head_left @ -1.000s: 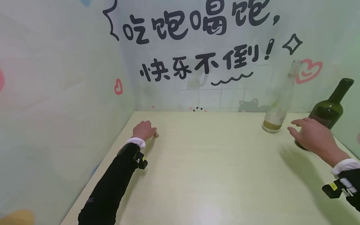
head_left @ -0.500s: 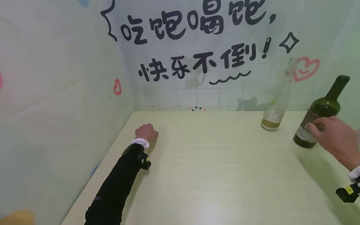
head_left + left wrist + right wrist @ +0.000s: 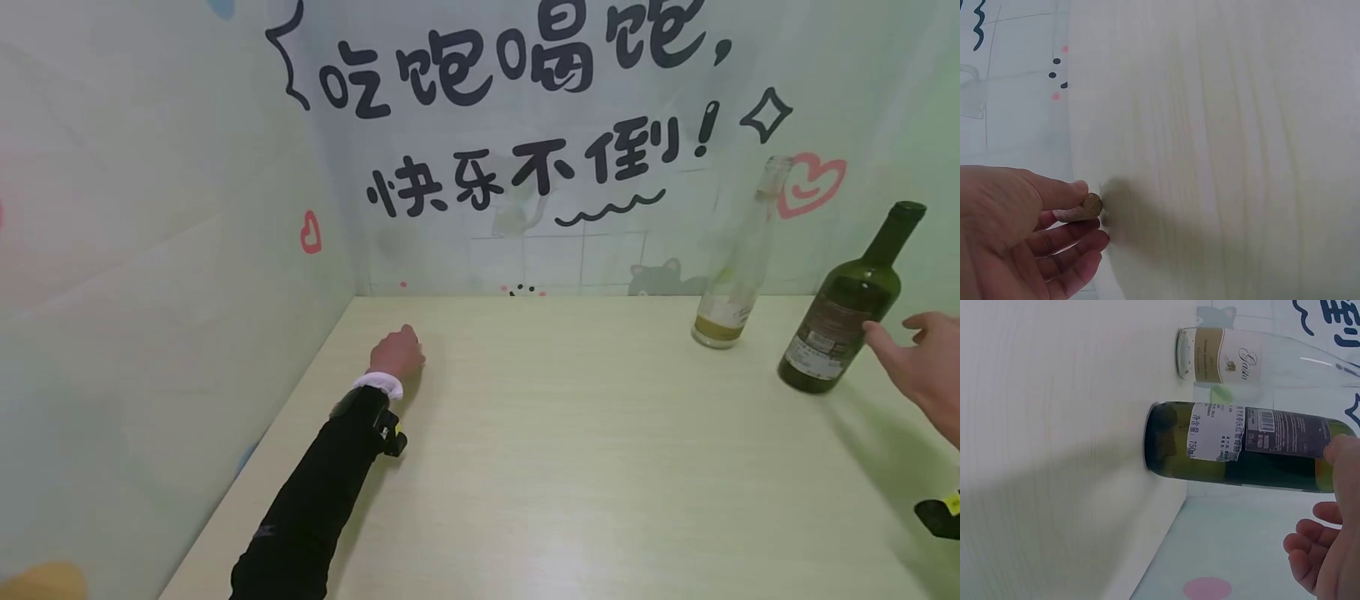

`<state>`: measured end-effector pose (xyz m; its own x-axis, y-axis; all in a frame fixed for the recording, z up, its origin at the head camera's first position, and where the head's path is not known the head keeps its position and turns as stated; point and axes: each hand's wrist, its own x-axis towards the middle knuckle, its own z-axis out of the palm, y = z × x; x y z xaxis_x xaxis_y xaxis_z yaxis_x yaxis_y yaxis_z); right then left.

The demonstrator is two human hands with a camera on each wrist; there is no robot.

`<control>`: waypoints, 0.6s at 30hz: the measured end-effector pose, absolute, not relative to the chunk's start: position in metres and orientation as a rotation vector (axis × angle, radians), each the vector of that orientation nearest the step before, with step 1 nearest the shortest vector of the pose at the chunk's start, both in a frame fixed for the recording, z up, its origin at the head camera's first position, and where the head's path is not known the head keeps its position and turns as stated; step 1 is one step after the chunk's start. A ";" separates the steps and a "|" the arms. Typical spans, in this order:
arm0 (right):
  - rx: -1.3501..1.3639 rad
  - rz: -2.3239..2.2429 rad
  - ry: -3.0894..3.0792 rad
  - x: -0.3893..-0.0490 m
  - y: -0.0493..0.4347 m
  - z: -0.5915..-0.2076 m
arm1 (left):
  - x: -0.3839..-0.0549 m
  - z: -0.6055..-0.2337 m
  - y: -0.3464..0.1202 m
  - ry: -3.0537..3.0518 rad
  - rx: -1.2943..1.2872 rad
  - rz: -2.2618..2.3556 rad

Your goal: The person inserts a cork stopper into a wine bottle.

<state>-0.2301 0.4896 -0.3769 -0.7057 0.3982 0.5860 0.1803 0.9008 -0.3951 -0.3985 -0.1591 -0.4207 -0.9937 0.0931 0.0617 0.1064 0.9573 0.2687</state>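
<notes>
My left hand (image 3: 397, 352), low over the far left of the table, pinches a small brown cork (image 3: 1092, 206) between thumb and fingers, as the left wrist view shows. A dark green wine bottle (image 3: 825, 337) stands upright at the far right of the table, its white and dark back label (image 3: 1216, 432) showing. Just right of this bottle is my right hand (image 3: 930, 367), its thumb overlapping the bottle's edge and its other fingers loosely bent around nothing. Part of the right hand is cut off by the edge of the head view.
A clear glass bottle (image 3: 723, 312) with a white and gold label stands left of the green one, near the back wall. The pale wood table (image 3: 555, 450) meets printed walls at its back and sides. Black lettering (image 3: 465, 71) covers the back wall.
My right hand has moved right, from in front of the green bottle to beside it, uncovering the label. The left hand has shifted slightly right and still holds the cork.
</notes>
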 end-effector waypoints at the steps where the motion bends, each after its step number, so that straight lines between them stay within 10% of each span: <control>1: -0.413 0.434 -2.354 -0.229 0.490 -0.376 | -0.398 -0.421 -0.158 -3.058 -0.165 -0.434; 18: -0.466 0.590 -2.578 -0.236 0.499 -0.372 | -0.389 -0.396 -0.094 -2.816 -0.438 -0.960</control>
<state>-0.2358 0.4995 -0.3717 -0.8405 0.4130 0.3507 0.2193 0.8512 -0.4768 -0.3889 -0.0937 -0.3958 -0.9487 0.2290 0.2181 0.3146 0.7546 0.5759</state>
